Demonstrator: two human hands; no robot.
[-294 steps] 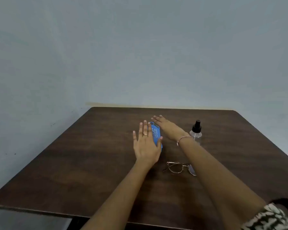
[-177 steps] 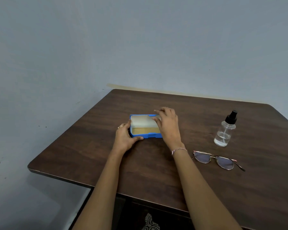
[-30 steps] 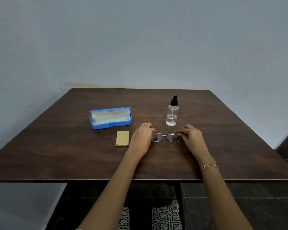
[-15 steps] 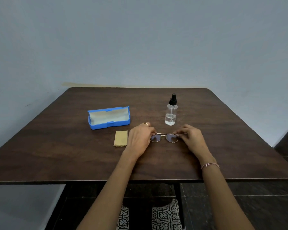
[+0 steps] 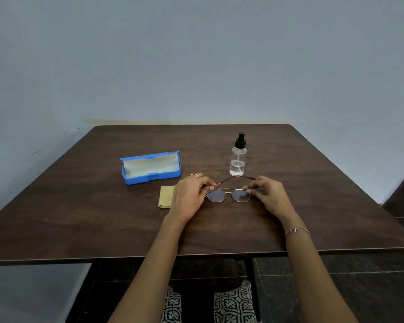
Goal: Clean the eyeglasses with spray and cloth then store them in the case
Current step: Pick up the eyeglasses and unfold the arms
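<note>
Thin metal-framed eyeglasses [image 5: 229,196] are held just above the middle of the dark wooden table [image 5: 79,213], lenses facing me, temples folded behind. My left hand [image 5: 191,194] pinches the frame's left corner and my right hand [image 5: 267,194] pinches its right corner. A clear spray bottle [image 5: 238,157] with a black nozzle stands upright right behind the glasses. The blue case [image 5: 151,167] lies open at the left, its pale lining showing. A small tan cloth [image 5: 165,199] lies flat in front of the case, partly hidden by my left hand.
The table's far edge meets a plain bluish wall. Its near edge is close to my body, with patterned trousers and dark table legs showing below. Dark floor tiles lie to the right.
Since half a second ago both hands have raised the eyeglasses slightly off the table and tilted the lenses toward me. Earlier the case was opened and the cloth was laid out.
</note>
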